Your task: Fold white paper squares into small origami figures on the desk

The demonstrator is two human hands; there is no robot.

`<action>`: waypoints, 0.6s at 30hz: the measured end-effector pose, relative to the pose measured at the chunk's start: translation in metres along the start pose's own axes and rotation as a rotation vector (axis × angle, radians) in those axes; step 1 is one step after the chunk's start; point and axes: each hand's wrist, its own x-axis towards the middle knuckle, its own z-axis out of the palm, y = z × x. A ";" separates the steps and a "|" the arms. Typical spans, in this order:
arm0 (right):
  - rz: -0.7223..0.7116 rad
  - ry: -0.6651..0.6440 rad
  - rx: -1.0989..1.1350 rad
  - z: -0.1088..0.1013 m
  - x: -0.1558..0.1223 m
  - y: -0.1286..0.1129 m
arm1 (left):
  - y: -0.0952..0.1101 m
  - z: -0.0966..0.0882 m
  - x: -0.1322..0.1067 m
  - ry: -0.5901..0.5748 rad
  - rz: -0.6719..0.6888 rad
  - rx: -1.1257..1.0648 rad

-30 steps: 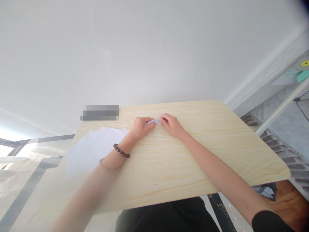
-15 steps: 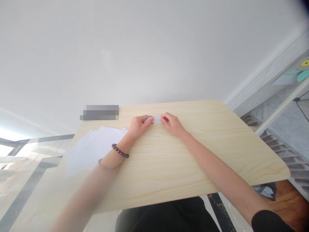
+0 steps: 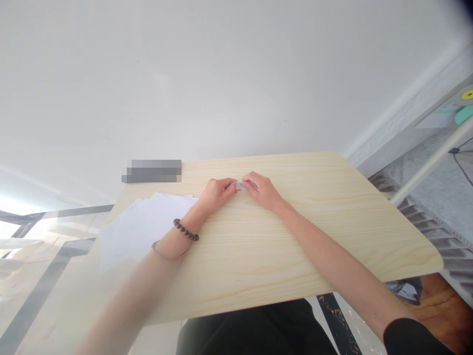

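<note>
A small folded white paper piece point(image 3: 241, 185) sits between my two hands, just above the light wooden table point(image 3: 281, 246). My left hand point(image 3: 218, 193) pinches its left end with curled fingers. My right hand point(image 3: 263, 190) pinches its right end, fingertips almost meeting the left ones. Most of the paper is hidden by the fingers. A dark bead bracelet point(image 3: 185, 230) circles my left wrist.
Several loose white sheets point(image 3: 142, 228) lie on the table's left part, beside my left forearm. A blurred grey patch point(image 3: 151, 171) sits at the table's far left edge against the white wall. A white pole point(image 3: 428, 165) slants at right over patterned floor.
My hands have closed in on each other; less of the paper piece shows between the fingers than half a second ago. My left wrist dropped slightly toward the table.
</note>
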 end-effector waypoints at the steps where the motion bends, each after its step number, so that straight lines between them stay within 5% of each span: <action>1: -0.004 0.005 0.001 0.000 0.000 0.000 | 0.000 0.000 0.000 0.004 -0.005 0.002; 18: -0.064 -0.040 -0.107 -0.001 -0.002 -0.005 | -0.006 0.001 -0.002 0.014 0.154 0.101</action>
